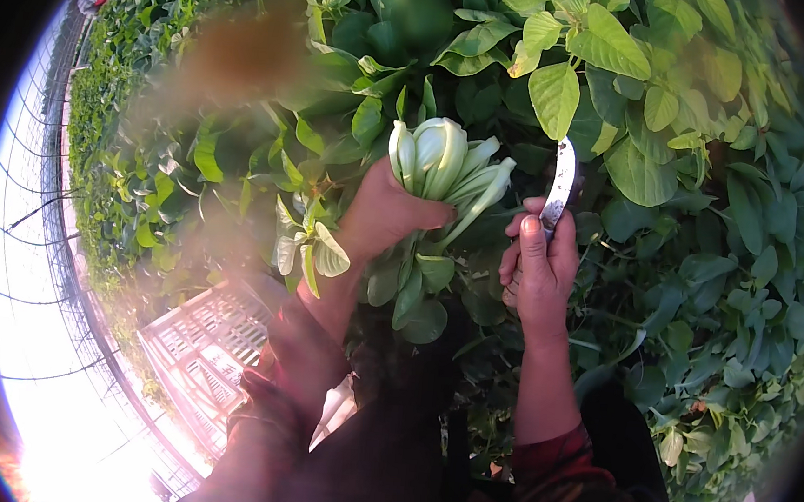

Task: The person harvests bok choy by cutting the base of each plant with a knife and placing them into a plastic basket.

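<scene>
My left hand [394,212] grips a bunch of leafy greens [443,159], its thick pale stalk ends pointing away from me and its green leaves hanging below the fist. To the right, my right hand [541,261] is closed around the handle of a knife with a short curved blade [560,181]. The blade points up and away and carries dark specks. Most of the handle is hidden in my fingers. A gap lies between the blade and the stalks. Broad-leaved plants [614,112] surround both hands, and one leaf overlaps the blade's tip.
A pale slatted plastic crate [203,349] stands at the lower left beside my left forearm. A weedy stem with small leaves [311,245] rises in front of my left wrist. Beyond the crop, greenhouse framing [43,282] curves along the left. Blurry spots veil the upper left.
</scene>
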`<state>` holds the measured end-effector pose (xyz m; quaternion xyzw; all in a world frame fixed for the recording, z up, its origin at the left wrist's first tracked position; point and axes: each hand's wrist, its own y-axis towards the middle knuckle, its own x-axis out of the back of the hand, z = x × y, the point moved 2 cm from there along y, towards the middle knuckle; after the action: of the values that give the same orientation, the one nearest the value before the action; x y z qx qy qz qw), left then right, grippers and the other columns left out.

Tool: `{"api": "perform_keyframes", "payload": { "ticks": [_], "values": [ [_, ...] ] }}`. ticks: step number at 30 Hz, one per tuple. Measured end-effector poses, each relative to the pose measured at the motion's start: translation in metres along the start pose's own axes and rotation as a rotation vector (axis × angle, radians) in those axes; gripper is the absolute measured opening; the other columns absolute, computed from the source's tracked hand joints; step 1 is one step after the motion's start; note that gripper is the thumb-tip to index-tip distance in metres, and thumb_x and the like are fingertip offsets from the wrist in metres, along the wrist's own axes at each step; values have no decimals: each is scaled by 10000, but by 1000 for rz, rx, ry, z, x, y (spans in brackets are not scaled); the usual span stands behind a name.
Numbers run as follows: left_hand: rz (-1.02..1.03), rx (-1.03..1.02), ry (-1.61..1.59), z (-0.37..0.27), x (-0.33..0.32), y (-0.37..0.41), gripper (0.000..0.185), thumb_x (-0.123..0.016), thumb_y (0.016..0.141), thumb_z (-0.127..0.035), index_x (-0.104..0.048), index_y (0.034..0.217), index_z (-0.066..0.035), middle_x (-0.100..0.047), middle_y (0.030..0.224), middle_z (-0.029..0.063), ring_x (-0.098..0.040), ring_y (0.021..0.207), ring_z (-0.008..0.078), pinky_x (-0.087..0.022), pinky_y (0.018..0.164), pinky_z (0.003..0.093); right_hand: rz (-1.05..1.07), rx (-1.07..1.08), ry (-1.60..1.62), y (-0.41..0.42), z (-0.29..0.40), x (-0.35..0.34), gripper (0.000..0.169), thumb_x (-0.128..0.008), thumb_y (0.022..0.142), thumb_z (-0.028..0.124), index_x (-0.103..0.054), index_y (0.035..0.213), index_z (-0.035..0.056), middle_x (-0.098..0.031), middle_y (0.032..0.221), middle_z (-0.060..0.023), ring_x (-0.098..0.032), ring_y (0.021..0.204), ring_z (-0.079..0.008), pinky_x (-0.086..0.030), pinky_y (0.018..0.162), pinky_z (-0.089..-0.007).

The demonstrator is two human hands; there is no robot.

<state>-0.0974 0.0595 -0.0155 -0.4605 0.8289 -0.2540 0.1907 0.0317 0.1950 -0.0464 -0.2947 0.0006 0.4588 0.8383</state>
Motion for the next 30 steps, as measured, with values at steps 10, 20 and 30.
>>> {"api": "perform_keyframes", "payload": {
  "ticks": [10, 20, 30],
  "values": [
    [-419, 13, 517, 2, 72, 10, 528, -682, 567, 12, -572, 1082, -25, -637, 958, 78, -613, 837, 185, -489, 756, 310, 304, 125, -726, 69, -63, -47, 266, -520, 907, 233, -485, 1091, 44, -619, 805, -162, -606, 726, -337, -467, 670, -399],
    [-327, -29, 167, 11, 82, -1, 533, -689, 603, 40, -551, 1116, -3, -615, 1010, 79, -591, 899, 185, -482, 769, 301, 227, 298, -937, 111, -93, -55, 305, -521, 882, 245, -505, 1077, 12, -614, 738, -188, -614, 684, -347, -475, 595, -421],
    [-228, -156, 266, 11, 84, 1, 735, -649, 591, 105, -467, 1287, -45, -584, 1121, 38, -558, 1000, 155, -434, 888, 277, 368, -465, -420, 115, -74, -74, 323, -495, 897, 258, -486, 1148, 55, -451, 633, -9, -421, 431, -103, -350, 356, -272]
  ]
}}
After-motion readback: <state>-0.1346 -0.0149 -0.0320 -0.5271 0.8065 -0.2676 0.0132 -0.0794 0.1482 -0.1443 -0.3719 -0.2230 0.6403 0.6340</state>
